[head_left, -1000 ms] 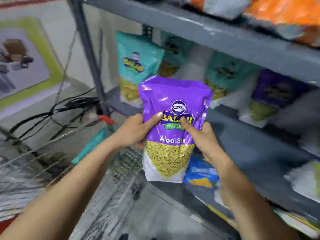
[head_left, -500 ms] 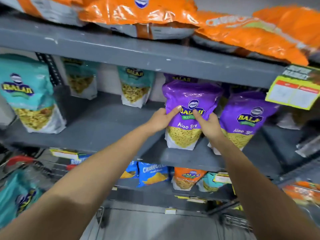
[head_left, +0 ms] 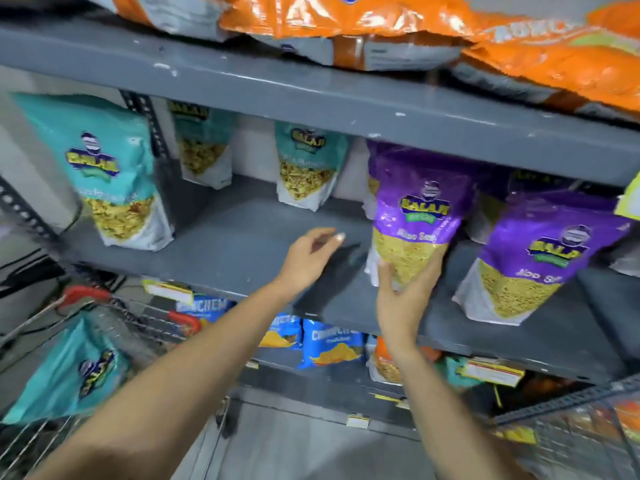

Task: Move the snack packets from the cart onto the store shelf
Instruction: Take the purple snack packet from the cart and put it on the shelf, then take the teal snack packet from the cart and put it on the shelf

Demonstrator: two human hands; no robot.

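A purple Aloo Sev packet [head_left: 415, 209] stands upright on the grey middle shelf [head_left: 249, 251]. My right hand [head_left: 405, 289] cups its lower front, fingers around the bottom. To its left, my left hand [head_left: 308, 258] hovers over bare shelf, fingers apart and holding nothing. A second purple packet [head_left: 533, 268] leans to the right. At the lower left is the wire cart [head_left: 104, 306] with red handle grips, with a teal packet [head_left: 69, 368] inside it.
Three teal packets [head_left: 110, 168] stand on the left and back of the middle shelf. Orange packets [head_left: 381, 19] lie on the shelf above. Blue chip packets [head_left: 329, 344] fill the shelf below. A wire basket [head_left: 571, 431] sits at the lower right.
The purple packet has been set down on the shelf. My left hand has come off it and moved left; my right hand has slid down to its base.
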